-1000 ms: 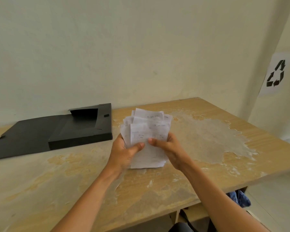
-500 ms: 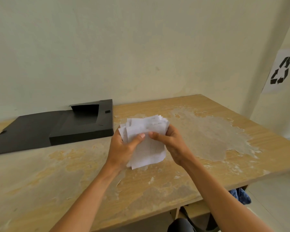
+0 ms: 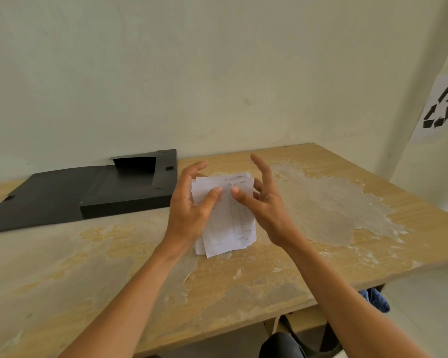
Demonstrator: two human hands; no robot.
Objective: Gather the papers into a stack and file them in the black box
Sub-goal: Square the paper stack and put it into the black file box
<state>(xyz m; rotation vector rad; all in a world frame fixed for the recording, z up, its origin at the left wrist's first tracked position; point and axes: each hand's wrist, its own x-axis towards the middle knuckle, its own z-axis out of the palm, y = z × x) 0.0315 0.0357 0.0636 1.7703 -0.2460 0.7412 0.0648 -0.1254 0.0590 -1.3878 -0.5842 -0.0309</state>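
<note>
A: Where are the papers (image 3: pixel 225 215) to be found?

B: At the centre of the frame, stood on their lower edge on the table (image 3: pixel 321 254), between the two hands. The black box (image 3: pixel 130 192) is seen at the left of centre, lid laid open flat toward the left edge, just beside the left hand (image 3: pixel 189 205).

A: How are the papers held?

B: The left thumb is pressed on the front sheet, and the fingers are curled behind the bundle, so the bundle is pinched by that hand. The right hand (image 3: pixel 261 202) is spread: its thumb tip is laid on the front sheet, but the fingers are fanned apart beyond the right edge, and no real grip is seen there.

A: Is the stack squared?

B: Not yet, it is judged. Offset corners are seen at the bottom and at the upper left.

A: How should the step be done well?

B: The bundle should be loosened slightly and tapped on the table so the sheets drop level, while the sides are patted in by the open right hand. Too tight a pinch would keep the skew locked in. Only once the edges are flush should the stack be carried left and laid flat in the box tray.
</note>
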